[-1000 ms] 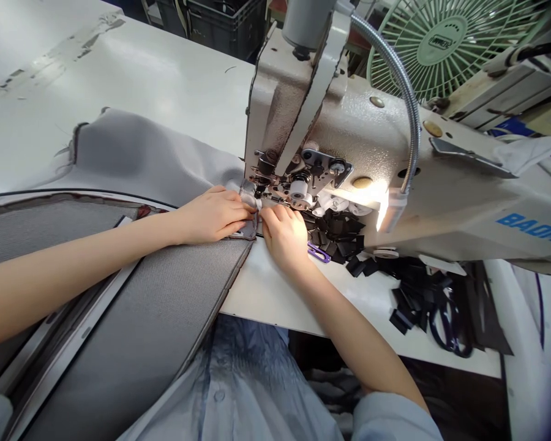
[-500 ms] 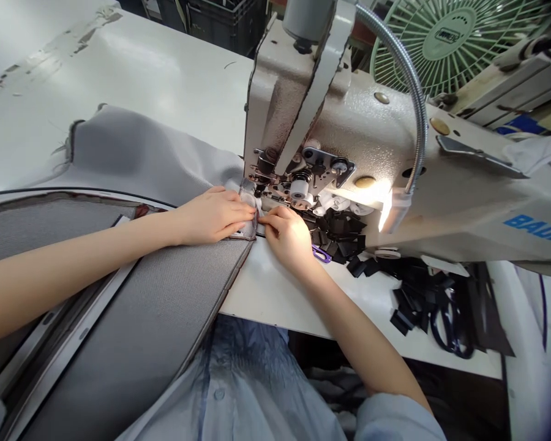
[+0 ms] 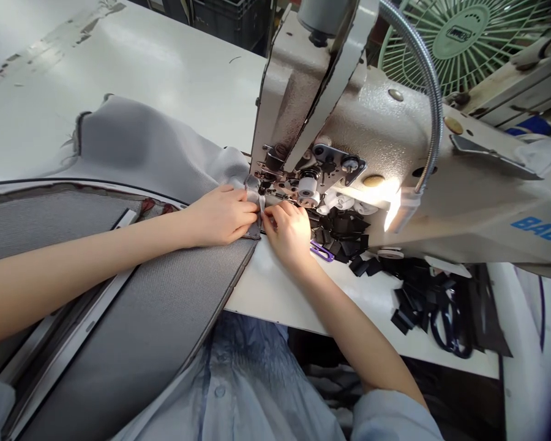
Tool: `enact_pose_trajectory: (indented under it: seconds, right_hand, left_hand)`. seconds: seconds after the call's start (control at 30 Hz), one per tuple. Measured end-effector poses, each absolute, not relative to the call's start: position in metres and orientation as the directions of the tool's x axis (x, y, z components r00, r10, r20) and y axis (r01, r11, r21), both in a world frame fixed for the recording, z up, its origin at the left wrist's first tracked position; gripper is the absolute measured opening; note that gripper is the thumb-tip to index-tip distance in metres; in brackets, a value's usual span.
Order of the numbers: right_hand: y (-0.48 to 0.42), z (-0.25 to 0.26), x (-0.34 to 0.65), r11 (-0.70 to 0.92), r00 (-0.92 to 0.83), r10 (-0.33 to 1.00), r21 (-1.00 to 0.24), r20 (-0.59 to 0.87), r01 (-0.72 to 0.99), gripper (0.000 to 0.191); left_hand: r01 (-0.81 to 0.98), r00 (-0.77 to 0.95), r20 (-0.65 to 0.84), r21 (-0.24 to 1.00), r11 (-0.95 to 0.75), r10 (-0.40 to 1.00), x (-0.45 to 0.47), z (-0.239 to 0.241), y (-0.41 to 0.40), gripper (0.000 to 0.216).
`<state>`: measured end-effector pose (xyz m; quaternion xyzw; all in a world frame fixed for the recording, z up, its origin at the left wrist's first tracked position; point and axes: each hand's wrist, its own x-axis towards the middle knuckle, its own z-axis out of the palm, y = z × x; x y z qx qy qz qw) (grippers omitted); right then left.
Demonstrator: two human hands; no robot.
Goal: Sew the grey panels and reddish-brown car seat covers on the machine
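Note:
Grey fabric (image 3: 197, 278) with dark-bound edges spreads over the left of the table and onto the lap. It runs up to the needle area of a sewing machine (image 3: 284, 104). My left hand (image 3: 224, 214) rests on the fabric just in front of the needle, its fingers bent and closed on the layered edge. Facing it, my right hand (image 3: 288, 233) has thumb and fingers pinched at that same edge, by a narrow white strip (image 3: 262, 203). The fingertips of both hands almost meet. The needle tip is hard to make out.
Black pieces (image 3: 349, 236) lie heaped beside my right hand, with purple thread snips (image 3: 322, 251) at their edge. Black-handled scissors (image 3: 450, 324) lie farther right. A bright lamp (image 3: 401, 208) hangs from a flexible metal neck. Behind the machine stands a green fan (image 3: 459, 37).
The view has shifted slightly, so the machine appears farther right. My right fingers have moved a little and the white strip shows more clearly. Both hands stay at the fabric edge.

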<state>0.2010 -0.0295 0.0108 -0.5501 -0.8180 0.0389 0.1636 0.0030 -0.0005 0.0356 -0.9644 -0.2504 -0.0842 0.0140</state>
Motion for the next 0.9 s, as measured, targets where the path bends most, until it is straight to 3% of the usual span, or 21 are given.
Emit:
enact_pose_trajectory:
  seconds: [0.3,0.4,0.53,0.7,0.9]
  right_hand:
    - [-0.025,0.008,0.199,0.489,-0.459,0.87,-0.185,0.181,0.853,0.034]
    - [-0.028,0.005,0.2,0.507,-0.472,0.857,-0.176,0.207,0.844,0.034]
    - [-0.041,0.006,0.204,0.534,-0.497,0.839,-0.161,0.221,0.83,0.029]
    - [-0.058,0.017,0.207,0.612,-0.587,0.789,-0.144,0.184,0.778,0.04]
    - [-0.057,0.016,0.203,0.703,-0.698,0.699,0.032,0.158,0.711,0.031]
  left_hand:
    - [0.59,0.787,0.114,0.148,-0.793,0.607,0.0,0.034,0.003,0.02]
    - [0.616,0.768,0.134,0.116,-0.779,0.627,0.004,0.036,0.001,0.032]
    - [0.59,0.8,0.097,0.059,-0.805,0.593,0.007,0.038,0.001,0.03]
    - [0.563,0.814,0.108,0.099,-0.821,0.571,0.003,0.038,0.005,0.031]
    - [0.569,0.802,0.145,0.111,-0.815,0.58,-0.001,0.033,0.005,0.033]
